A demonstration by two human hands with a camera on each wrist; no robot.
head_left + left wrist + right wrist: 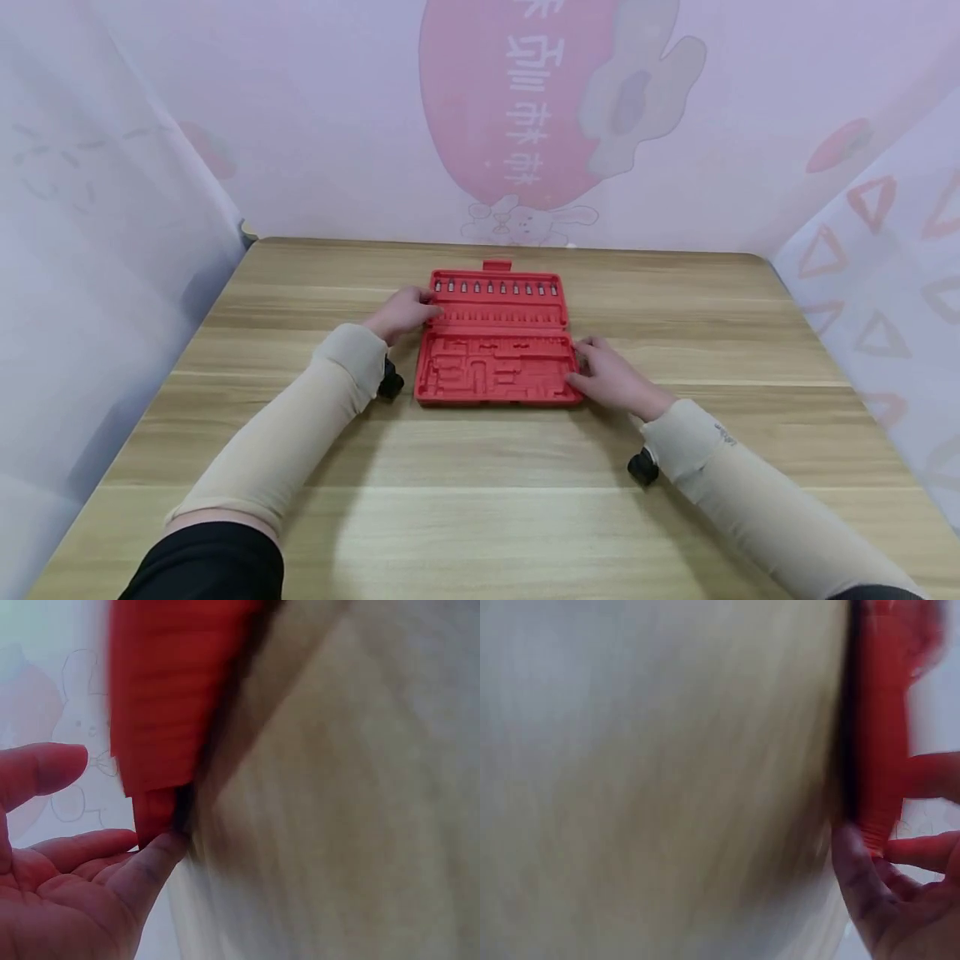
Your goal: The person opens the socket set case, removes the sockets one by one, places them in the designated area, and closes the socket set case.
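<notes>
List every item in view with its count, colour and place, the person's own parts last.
Open case: one, red, on the table between the hands
Bits: ten, metallic grey, in a row in the case's far half
Table: one, wood-brown, under the case
Backdrop: three sides, pale with pink and grey prints, behind and beside the table
Wrist devices: two, black, one at each wrist
Sleeves: two, beige, on the forearms
Left hand: one, bare, touching the far half's left edge
Right hand: one, bare, holding the near half's right edge
</notes>
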